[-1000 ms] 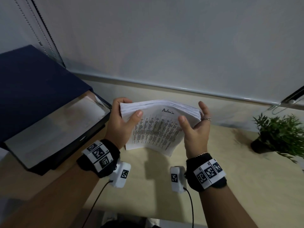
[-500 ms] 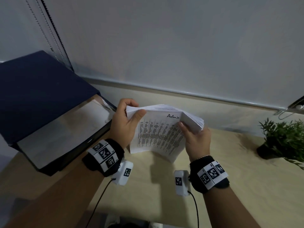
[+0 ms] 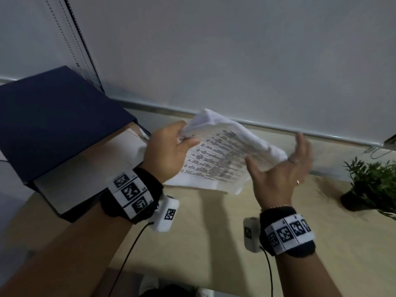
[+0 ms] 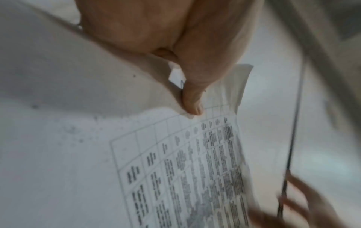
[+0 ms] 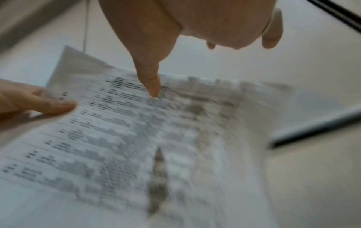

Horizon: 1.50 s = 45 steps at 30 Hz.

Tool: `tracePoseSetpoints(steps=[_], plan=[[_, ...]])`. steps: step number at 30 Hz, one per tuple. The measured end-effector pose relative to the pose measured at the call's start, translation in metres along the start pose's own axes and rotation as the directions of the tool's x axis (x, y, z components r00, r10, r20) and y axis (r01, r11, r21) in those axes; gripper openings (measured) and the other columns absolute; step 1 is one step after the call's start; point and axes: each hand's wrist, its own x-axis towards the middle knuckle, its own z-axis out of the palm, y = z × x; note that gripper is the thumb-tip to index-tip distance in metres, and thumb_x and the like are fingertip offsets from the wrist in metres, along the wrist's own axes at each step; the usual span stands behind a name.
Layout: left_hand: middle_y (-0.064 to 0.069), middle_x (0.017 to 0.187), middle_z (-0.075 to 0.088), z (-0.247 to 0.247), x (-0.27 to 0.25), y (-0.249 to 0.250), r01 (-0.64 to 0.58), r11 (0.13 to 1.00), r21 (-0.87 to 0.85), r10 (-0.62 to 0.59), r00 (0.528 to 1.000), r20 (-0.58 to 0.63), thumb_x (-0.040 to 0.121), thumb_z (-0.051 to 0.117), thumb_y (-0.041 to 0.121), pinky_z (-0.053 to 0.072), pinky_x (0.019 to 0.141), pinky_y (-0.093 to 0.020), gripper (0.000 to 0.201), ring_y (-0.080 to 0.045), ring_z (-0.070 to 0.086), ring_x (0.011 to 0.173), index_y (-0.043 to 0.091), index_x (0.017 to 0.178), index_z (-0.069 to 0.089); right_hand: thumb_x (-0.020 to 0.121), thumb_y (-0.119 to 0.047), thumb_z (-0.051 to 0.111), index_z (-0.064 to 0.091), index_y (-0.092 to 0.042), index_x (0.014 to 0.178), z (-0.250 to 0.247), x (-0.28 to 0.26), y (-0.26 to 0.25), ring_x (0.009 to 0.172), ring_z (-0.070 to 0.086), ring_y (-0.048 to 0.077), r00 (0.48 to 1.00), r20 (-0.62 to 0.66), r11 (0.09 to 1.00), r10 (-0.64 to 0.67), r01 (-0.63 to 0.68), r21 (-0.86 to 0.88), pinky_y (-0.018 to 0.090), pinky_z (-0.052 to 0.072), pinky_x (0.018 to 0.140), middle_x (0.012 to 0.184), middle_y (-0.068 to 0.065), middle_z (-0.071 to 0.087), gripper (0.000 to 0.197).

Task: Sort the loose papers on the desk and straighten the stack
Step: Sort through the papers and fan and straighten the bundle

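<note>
The stack of papers (image 3: 220, 155) is held above the worktop (image 3: 214, 228), pinched at one corner by the left grip (image 3: 169, 153), thumb on the printed top sheet. From that corner the long axis runs rightward and slightly down, printed face up, the sheets fanned and bowed. The far edge lies beside the right grip (image 3: 282, 168), which is spread and holds nothing, though blur leaves contact uncertain. The straightening step appears to be in hand; next, the loose edge would need to be caught and squared.
</note>
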Motion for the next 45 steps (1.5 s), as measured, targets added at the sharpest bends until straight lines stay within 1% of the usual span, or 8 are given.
tracePoseSetpoints(steps=[4,7,16,21,25,29,36,45], plan=[[0.019,0.082,0.067,-0.014,-0.013,-0.032,0.181,0.977,-0.108,-0.187,0.981,-0.043,0.083,0.075,0.022,0.042,0.062,-0.001,0.018,0.011,0.063,0.072,0.017,0.101,0.074,0.061,-0.044,0.089,0.004,-0.024,0.154,-0.005,-0.019,0.066,0.146,0.023,0.024,0.908,0.096,0.905,0.407,-0.415,0.091,0.049,0.022,0.119,0.157,0.014,0.019,0.127],[0.029,0.082,0.064,-0.009,-0.025,-0.041,0.205,0.968,-0.143,-0.206,0.978,0.005,0.083,0.075,0.02,0.04,0.062,0.003,0.018,0.023,0.06,0.073,0.018,0.102,0.075,0.073,-0.009,0.084,0.041,-0.006,0.141,-0.019,-0.013,0.083,0.113,0.064,0.019,0.779,0.403,0.688,0.481,-0.62,0.378,0.043,0.05,0.094,0.127,0.013,0.062,0.08],[0.023,0.079,0.062,0.049,-0.082,-0.061,0.403,0.871,-0.281,-0.433,0.9,-0.05,0.08,0.079,0.019,0.046,0.065,-0.004,0.016,0.014,0.062,0.071,0.019,0.086,0.063,0.079,-0.013,0.081,0.069,-0.034,0.098,-0.026,-0.052,0.075,0.095,0.067,0.012,0.935,0.14,0.917,0.327,-0.349,0.193,0.028,0.051,0.078,0.103,0.003,0.071,0.031],[0.003,0.104,0.073,0.071,-0.103,-0.095,0.584,0.76,-0.285,-0.562,0.811,0.165,0.086,0.072,0.021,0.054,0.089,-0.03,0.024,-0.011,0.069,0.103,0.01,0.108,0.07,0.08,-0.011,0.079,0.068,-0.031,0.076,-0.005,-0.095,0.073,0.076,0.067,0.011,0.78,0.297,0.783,0.55,-0.606,0.14,0.033,0.054,0.07,0.078,-0.015,0.068,0.023],[0.017,0.084,0.072,0.065,-0.101,-0.091,0.546,0.767,-0.335,-0.54,0.833,0.121,0.088,0.07,0.016,0.05,0.074,-0.011,0.008,0.012,0.066,0.081,0.024,0.087,0.069,0.081,-0.009,0.078,0.069,-0.02,0.089,-0.014,-0.088,0.072,0.07,0.061,-0.017,0.838,0.237,0.808,0.491,-0.54,0.236,0.005,0.046,0.064,0.082,-0.018,0.066,0.016],[0.013,0.096,0.074,0.061,-0.109,-0.107,0.573,0.773,-0.272,-0.543,0.82,0.184,0.08,0.078,0.022,0.053,0.081,-0.023,0.022,-0.009,0.07,0.098,0.023,0.101,0.071,0.074,-0.01,0.084,0.069,-0.028,0.091,-0.019,-0.099,0.081,0.075,0.065,-0.012,0.802,0.272,0.768,0.532,-0.592,0.244,0.011,0.052,0.068,0.082,-0.017,0.071,0.029],[0.025,0.097,0.067,0.038,-0.09,-0.095,0.195,0.937,-0.289,-0.184,0.981,0.067,0.087,0.062,0.034,0.049,0.069,-0.011,0.009,0.001,0.064,0.087,0.038,0.095,0.061,0.082,-0.007,0.076,0.068,-0.019,0.083,-0.03,-0.076,0.085,0.076,0.063,-0.005,0.865,0.281,0.829,0.415,-0.487,0.274,0.011,0.048,0.069,0.08,-0.023,0.072,0.015],[-0.001,0.116,0.072,0.028,-0.075,-0.092,-0.24,0.946,0.217,0.194,0.957,0.214,0.097,0.049,0.031,0.055,0.087,-0.033,0.036,-0.02,0.067,0.099,0.013,0.122,0.068,0.085,-0.001,0.072,0.078,-0.008,0.098,-0.036,-0.06,0.083,0.097,0.066,0.011,0.96,0.28,0.998,-0.02,0.004,0.057,0.017,0.046,0.093,0.104,0.005,0.07,0.017]])
